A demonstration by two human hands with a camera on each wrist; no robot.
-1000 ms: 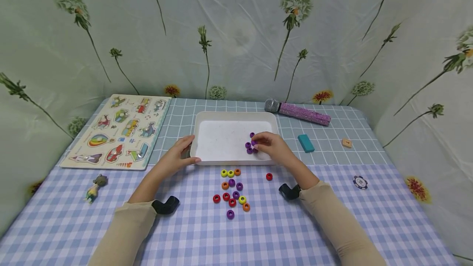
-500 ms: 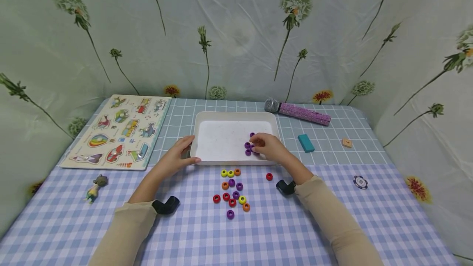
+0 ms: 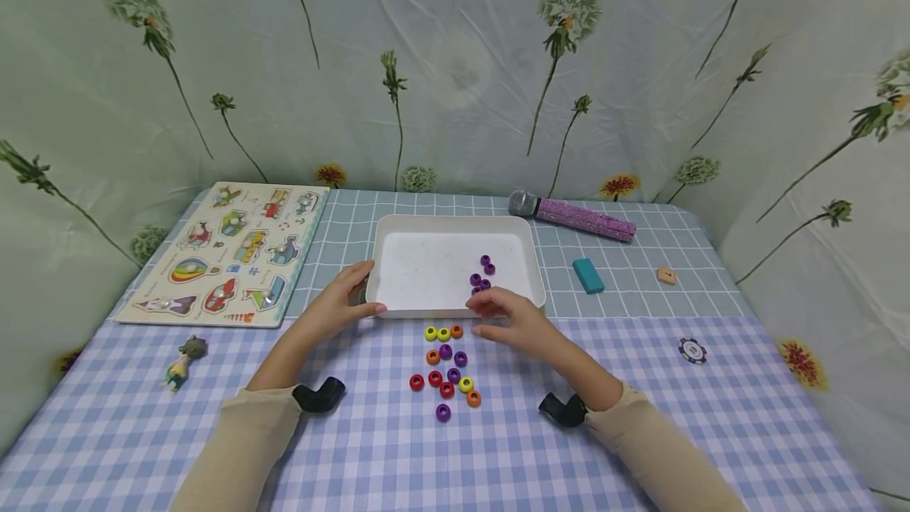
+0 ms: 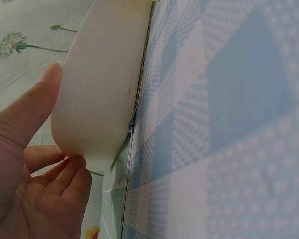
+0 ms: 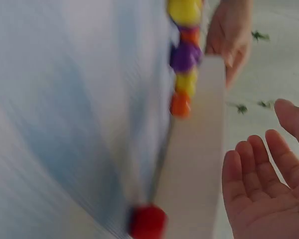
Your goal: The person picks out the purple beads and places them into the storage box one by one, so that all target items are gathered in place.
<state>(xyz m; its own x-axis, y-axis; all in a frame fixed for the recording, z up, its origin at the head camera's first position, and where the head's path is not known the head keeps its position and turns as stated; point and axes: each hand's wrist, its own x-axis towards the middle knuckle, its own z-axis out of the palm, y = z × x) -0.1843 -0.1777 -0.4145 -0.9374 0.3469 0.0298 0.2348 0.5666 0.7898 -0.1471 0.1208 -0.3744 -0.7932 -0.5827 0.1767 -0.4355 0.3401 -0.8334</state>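
A white tray (image 3: 426, 259) lies across the middle of the table, with several purple beads (image 3: 475, 280) inside near its right end. My left hand (image 3: 337, 296) grips the tray's front left corner, thumb at the front and fingers curled at the side in the left wrist view. Over the front right rim hovers my right hand (image 3: 515, 322), fingers relaxed, holding nothing. In front of the tray are scattered yellow (image 3: 465, 385), orange (image 3: 474, 399), red (image 3: 416, 382) and purple beads (image 3: 443, 412). A lone red bead (image 5: 148, 222) shows in the right wrist view; the right hand hides it in the head view.
A wooden picture puzzle (image 3: 235, 251) lies at the back left, a small animal figure (image 3: 185, 362) before it. Behind and right of the tray are a glittery purple microphone (image 3: 572, 216), a teal block (image 3: 588, 276), a small wooden tile (image 3: 667, 275) and a poker chip (image 3: 693, 350).
My right hand has let go of a purple bead in the tray and drawn back toward me to the front rim, its fingers spreading. The left hand stays at the corner.
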